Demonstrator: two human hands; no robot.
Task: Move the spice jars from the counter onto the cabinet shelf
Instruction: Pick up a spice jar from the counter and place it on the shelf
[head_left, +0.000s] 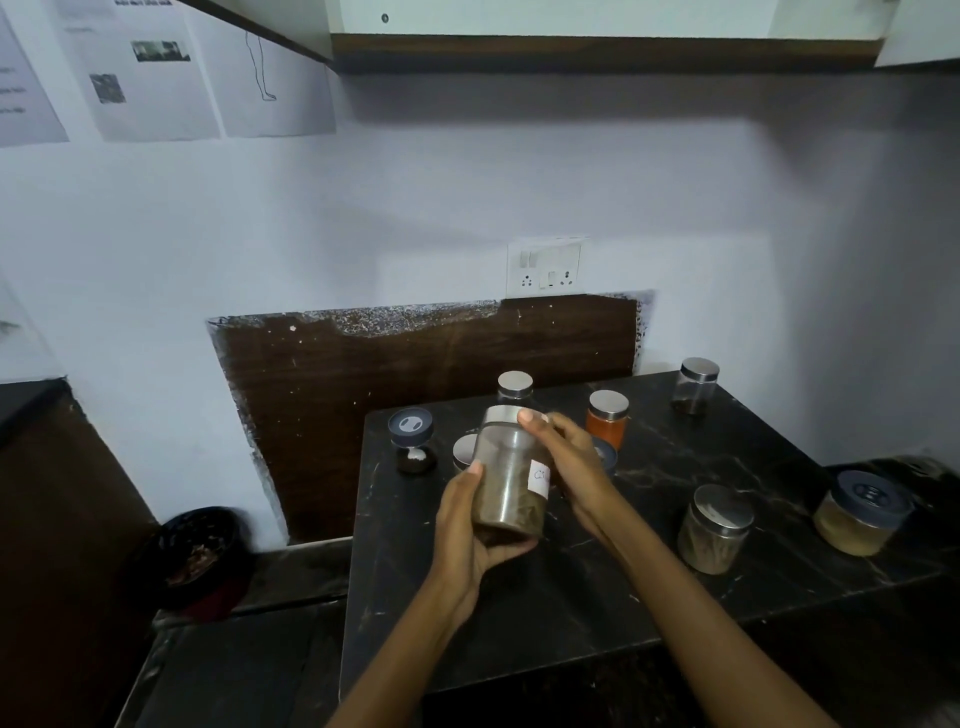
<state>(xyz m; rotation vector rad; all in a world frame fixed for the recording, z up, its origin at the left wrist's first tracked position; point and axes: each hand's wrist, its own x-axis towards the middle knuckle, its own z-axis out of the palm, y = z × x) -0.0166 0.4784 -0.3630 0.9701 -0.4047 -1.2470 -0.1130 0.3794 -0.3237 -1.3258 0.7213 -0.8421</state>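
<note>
A clear jar with a silver lid, a white label and brown spice at its bottom hangs above the black marble counter. My left hand grips its base from below and the left. My right hand holds its right side, fingertips up at the lid. Several other spice jars stand on the counter: an orange-filled jar, a silver-lid jar at the back, a nearly empty jar at the far right back, a brown-filled jar and a wide dark-lid jar. The cabinet hangs above.
A small dark-lid jar stands at the counter's left back corner. Another silver lid shows behind the held jar. A socket panel is on the wall. A dark bin sits on the floor at the left. Papers hang top left.
</note>
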